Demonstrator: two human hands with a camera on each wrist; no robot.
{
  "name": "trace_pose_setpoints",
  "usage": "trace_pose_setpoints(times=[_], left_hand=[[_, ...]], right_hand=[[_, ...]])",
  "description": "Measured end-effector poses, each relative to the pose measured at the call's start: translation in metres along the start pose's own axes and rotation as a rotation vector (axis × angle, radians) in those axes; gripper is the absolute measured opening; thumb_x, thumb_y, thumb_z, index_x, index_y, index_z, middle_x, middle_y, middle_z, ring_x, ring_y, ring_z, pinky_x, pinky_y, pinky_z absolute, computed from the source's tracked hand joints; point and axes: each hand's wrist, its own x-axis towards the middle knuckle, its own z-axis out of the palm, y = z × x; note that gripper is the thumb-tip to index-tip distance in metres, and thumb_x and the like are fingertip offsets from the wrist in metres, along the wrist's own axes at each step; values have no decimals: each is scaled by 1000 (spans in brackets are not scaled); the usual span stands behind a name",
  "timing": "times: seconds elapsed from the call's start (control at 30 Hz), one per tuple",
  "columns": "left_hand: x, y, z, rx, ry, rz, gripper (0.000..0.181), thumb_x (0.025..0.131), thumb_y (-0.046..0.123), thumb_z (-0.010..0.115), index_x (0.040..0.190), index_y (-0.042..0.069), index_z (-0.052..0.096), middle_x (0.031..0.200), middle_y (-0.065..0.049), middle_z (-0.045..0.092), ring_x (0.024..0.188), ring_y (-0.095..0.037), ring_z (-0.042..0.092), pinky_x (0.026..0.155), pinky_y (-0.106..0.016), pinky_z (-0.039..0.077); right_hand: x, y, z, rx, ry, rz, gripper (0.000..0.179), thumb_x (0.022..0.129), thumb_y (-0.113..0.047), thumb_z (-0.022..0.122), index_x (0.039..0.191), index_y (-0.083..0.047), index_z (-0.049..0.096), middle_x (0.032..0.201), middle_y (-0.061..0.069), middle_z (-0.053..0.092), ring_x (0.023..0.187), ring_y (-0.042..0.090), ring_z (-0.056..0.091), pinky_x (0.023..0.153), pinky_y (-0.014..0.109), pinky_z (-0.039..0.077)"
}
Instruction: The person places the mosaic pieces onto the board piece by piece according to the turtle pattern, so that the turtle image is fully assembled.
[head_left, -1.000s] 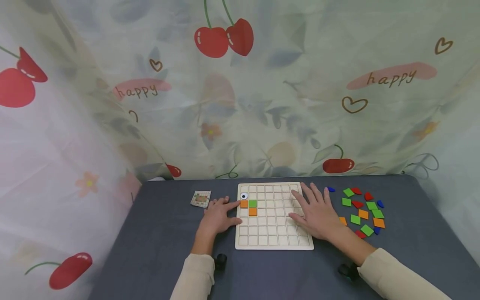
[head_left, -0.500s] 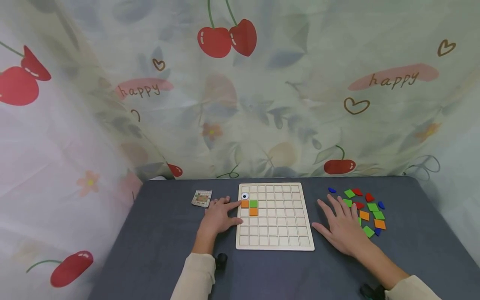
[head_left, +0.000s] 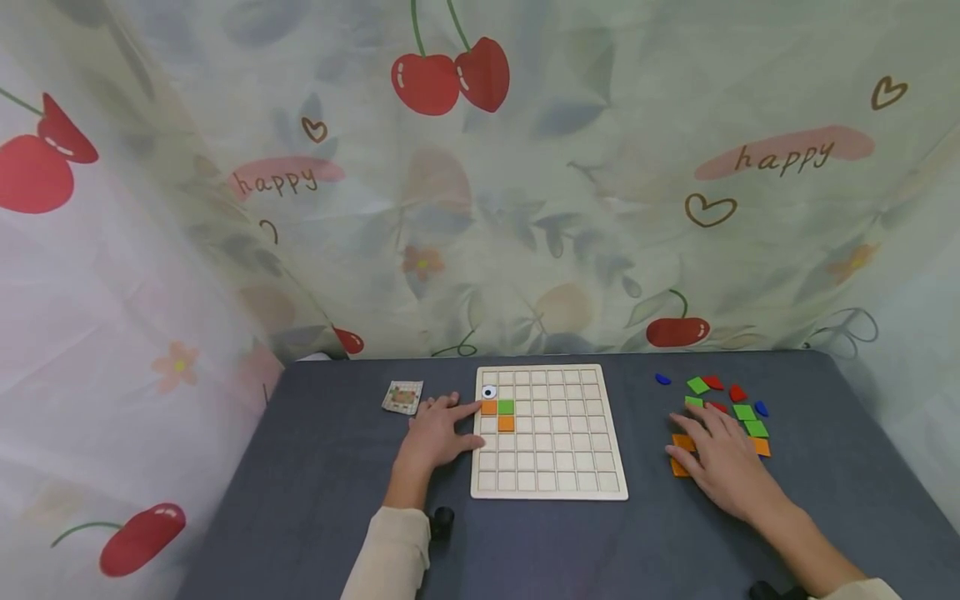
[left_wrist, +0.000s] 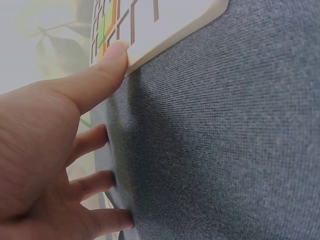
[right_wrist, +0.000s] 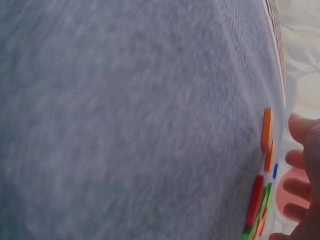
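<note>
A pale grid board (head_left: 555,458) lies in the middle of the dark table in the head view. Along its left column sit an eye tile (head_left: 489,392) and an orange square (head_left: 488,407). A green square (head_left: 506,407) and another orange square (head_left: 506,424) fill cells beside them. My left hand (head_left: 433,437) rests at the board's left edge, thumb and index finger touching it. Over the loose coloured pieces on the right hovers my right hand (head_left: 727,467), fingers spread and holding nothing visible. Orange pieces (head_left: 679,468) lie by its thumb; the palm hides others.
A small printed card (head_left: 402,397) lies left of the board. Several green, red (head_left: 738,392), blue (head_left: 663,379) and orange pieces are scattered at the right. A patterned curtain (head_left: 525,208) hangs behind the table. Dark wrist devices (head_left: 442,523) sit at both wrists.
My right hand has moved right, from over the board's right side to above the scattered pieces. The left hand stays at the board's edge, and the tiles on the board are unchanged.
</note>
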Motion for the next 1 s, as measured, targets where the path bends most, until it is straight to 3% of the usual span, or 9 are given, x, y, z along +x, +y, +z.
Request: trace_pose_setpoints(times=[0.2,0.37,0.57,0.73,1.0], left_hand=[[1,0,-1,6,1,7,67,87,47,79,148,36,55,164,-11,40,153,-48,27,115,-76,27],[1,-1,-2,13,8,-3,67,86,47,79,148,37,54,164,-10,40,153,-47,27,115,-76,27],[1,-1,-2,20,14,1,67,86,47,80,148,35,55,163,-11,41,153,-47,28,115,-76,28],[0,-1,-1,14,9,-7,67,86,46,80,148,35,55,163,-11,41,153,-46,29,116,-75,27],[0,0,1,11,9,-6,67,86,46,80,147,35,56,163,-11,41,152,-46,29,115,-76,27]], right_hand=[[-3,11,-2,-33,92,-80,36,85,-18,82,117,-4,74,134,25,60,124,47,51,100,67,43],[-2,15,1,-22,122,-111,30,80,-14,86,106,-6,75,127,25,64,115,47,54,92,66,46],[2,15,4,-15,155,-127,27,76,-13,88,97,-8,73,118,22,67,109,45,56,91,62,47],[9,11,1,-35,121,-114,27,79,-17,87,101,-8,74,111,15,68,101,39,58,87,57,49],[24,-10,-3,-12,-9,-40,27,88,-19,80,111,-5,73,101,9,68,93,28,59,82,48,54]])
